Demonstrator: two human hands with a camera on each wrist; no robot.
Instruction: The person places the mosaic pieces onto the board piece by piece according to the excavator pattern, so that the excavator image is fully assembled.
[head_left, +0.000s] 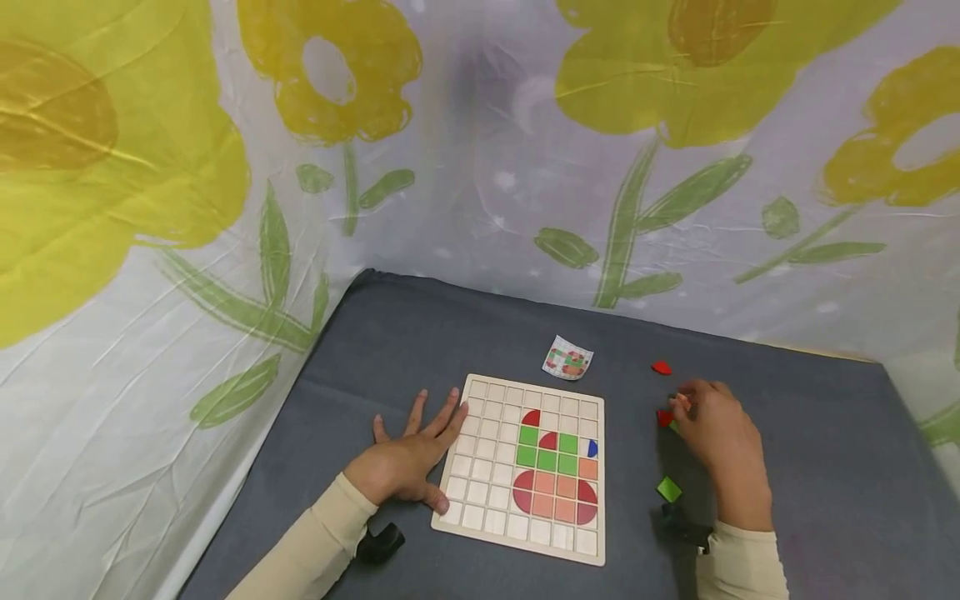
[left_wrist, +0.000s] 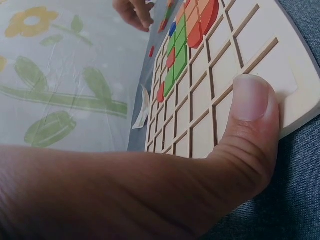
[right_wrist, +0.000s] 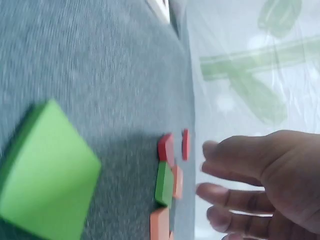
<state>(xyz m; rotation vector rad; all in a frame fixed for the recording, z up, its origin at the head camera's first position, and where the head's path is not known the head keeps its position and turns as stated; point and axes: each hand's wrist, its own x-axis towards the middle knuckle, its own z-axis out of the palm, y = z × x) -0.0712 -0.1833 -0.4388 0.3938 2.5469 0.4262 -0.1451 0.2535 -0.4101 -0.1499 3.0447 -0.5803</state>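
A wooden grid board [head_left: 495, 472] lies on the dark cloth, several of its cells filled with green, orange, red and blue pieces. My left hand [head_left: 408, 462] rests at its left edge, fingers spread; the thumb lies on the board's near corner in the left wrist view. My right hand [head_left: 723, 425] hovers right of the board over loose pieces, and the right wrist view shows loosely bent fingers with nothing held. Close by are a red piece [right_wrist: 166, 148], a green piece [right_wrist: 164, 184] and an orange piece [right_wrist: 160, 224], partly hidden by the hand in the head view.
A small printed card [head_left: 567, 358] with a coloured grid lies beyond the board. One green square [head_left: 669, 489] sits nearer me, and a red piece [head_left: 662, 367] farther back. A flower-patterned curtain [head_left: 465, 208] hangs behind the table.
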